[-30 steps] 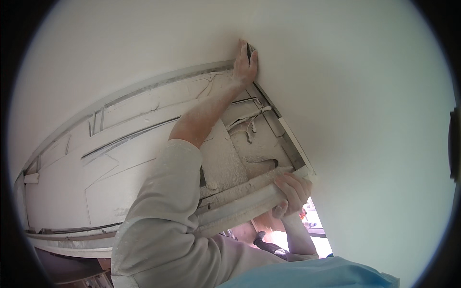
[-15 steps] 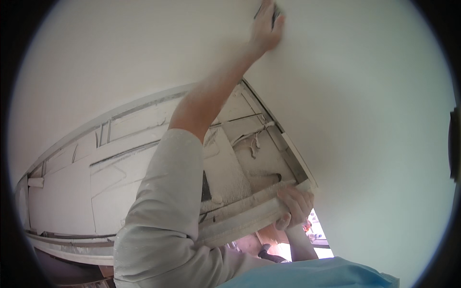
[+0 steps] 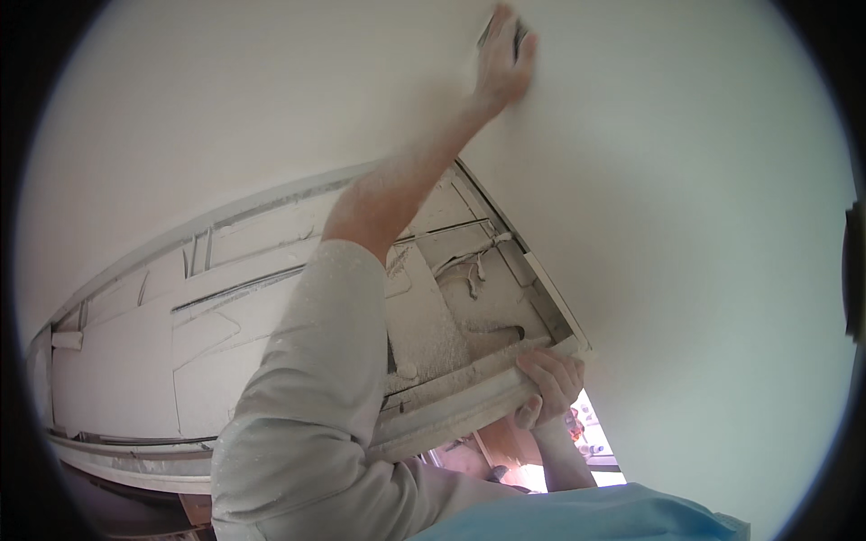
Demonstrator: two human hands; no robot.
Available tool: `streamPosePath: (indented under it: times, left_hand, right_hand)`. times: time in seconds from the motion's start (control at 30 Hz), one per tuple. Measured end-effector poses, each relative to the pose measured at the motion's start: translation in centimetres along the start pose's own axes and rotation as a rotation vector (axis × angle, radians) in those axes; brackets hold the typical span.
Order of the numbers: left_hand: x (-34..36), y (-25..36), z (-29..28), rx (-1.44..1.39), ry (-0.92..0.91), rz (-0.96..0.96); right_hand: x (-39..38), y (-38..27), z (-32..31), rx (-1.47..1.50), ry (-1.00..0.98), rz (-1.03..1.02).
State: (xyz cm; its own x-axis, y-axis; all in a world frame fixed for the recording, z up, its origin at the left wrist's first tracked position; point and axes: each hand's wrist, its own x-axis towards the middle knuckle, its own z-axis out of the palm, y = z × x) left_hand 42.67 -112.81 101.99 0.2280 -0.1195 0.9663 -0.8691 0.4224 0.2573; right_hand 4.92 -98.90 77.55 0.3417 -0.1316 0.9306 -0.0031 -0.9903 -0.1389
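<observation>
My left hand point(image 3: 503, 65) is raised high and pressed against the white surface point(image 3: 686, 207), fingers closed on a small dark flat block point(image 3: 498, 25) that is mostly hidden under them. Its dusty light-sleeved arm point(image 3: 307, 397) crosses the picture from the lower left. My right hand point(image 3: 548, 386) grips the dusty lower edge point(image 3: 451, 410) of a long recessed opening, fingers curled over that edge.
Inside the opening point(image 3: 253, 307) are dust-coated panels, a ribbed block point(image 3: 433, 334) and loose white wires point(image 3: 469, 266). A thin frame strip point(image 3: 541, 279) borders its right side. A bright gap point(image 3: 591, 442) below my right hand shows small coloured things. Blue cloth point(image 3: 586, 518) fills the bottom.
My left hand has slid upward and to the right over the white surface, away from the opening's corner. My right hand has kept its grip on the edge.
</observation>
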Motion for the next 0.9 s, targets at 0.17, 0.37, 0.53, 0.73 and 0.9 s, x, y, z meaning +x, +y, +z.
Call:
streamPosePath:
  times: [0.17, 0.37, 0.53, 0.73, 0.9]
  left_hand:
    - [3.6, -3.7, -1.4, 0.136, 0.041, 0.316]
    - [-11.2, -6.7, -0.7, 0.113, 0.137, -0.075]
    - [-17.1, -6.6, -0.7, 0.165, 0.191, -0.308]
    - [-0.6, 0.7, 0.1, 0.0, -0.101, -0.102]
    - [-4.3, -10.4, -3.1, 0.368, 0.168, 0.319]
  right_hand:
    - [0.5, -0.5, 0.1, 0.03, -0.004, -0.034]
    - [0.1, -0.4, -0.5, 0.003, -0.026, 0.003]
    - [0.6, -0.6, 0.0, 0.02, -0.049, -0.031]
    - [-0.1, 0.1, -0.4, -0.008, -0.03, 0.013]
    - [0.6, -0.6, 0.4, 0.076, -0.049, -0.032]
